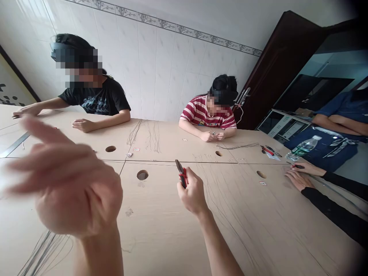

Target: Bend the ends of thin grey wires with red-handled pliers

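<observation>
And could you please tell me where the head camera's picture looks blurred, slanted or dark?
Head view: the bare left hand is heavily blurred; the bare right hand and the slim red-and-black hand tool it grips look sharper; the grey patterned border strip on the white tiled wall slants; the right-hand corners fade to black.

In your right grip (193, 193) you hold a pair of small dark metal pliers with red handles (180, 171), tilted, its head pointing up and slightly left, clear of your fingers; your hand hides most of the handles. Nearest your left grip (77, 176), a loose bundle of thin grey wires (43, 249) lies slantwise on the table (161, 222), its upper ends hidden.
</observation>
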`<action>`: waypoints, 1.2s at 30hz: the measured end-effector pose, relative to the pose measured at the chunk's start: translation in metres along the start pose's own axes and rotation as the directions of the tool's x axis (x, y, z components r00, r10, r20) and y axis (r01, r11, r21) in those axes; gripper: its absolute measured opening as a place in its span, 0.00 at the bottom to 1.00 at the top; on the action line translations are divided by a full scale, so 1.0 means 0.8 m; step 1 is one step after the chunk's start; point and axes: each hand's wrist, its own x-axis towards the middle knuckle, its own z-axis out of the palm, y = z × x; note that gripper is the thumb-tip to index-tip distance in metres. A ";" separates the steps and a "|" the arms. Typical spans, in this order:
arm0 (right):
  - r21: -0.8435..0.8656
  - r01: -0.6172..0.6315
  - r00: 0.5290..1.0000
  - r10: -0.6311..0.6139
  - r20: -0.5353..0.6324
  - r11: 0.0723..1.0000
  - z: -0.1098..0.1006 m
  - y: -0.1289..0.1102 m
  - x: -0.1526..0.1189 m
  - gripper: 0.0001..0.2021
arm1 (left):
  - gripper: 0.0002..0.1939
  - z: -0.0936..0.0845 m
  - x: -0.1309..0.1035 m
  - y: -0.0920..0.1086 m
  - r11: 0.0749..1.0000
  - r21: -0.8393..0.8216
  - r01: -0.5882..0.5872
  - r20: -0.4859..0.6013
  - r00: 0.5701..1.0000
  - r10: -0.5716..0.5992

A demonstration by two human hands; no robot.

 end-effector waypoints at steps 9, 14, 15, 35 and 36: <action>0.018 0.030 1.000 -0.030 -0.010 0.999 -0.008 -0.005 -0.003 0.08 | 0.24 0.022 0.075 -0.050 0.931 -0.198 -0.306 -0.416 0.887 0.203; 0.020 0.031 0.999 -0.030 -0.035 0.999 -0.010 0.002 0.000 0.07 | 0.24 0.017 0.050 -0.081 0.977 0.171 0.128 0.188 0.969 -0.160; 0.016 0.029 0.999 -0.028 -0.038 0.999 -0.010 0.004 0.000 0.07 | 0.25 0.017 0.043 -0.080 0.962 0.211 0.171 0.296 0.927 -0.230; -0.008 0.041 0.997 -0.042 -0.060 0.999 -0.002 0.004 0.000 0.08 | 0.30 0.058 -0.059 -0.050 0.609 -0.590 0.531 0.703 0.708 0.063; -0.008 0.047 0.997 -0.047 -0.059 0.999 -0.001 0.003 -0.001 0.08 | 0.31 0.053 -0.054 -0.034 0.593 -0.667 0.452 0.620 0.777 0.105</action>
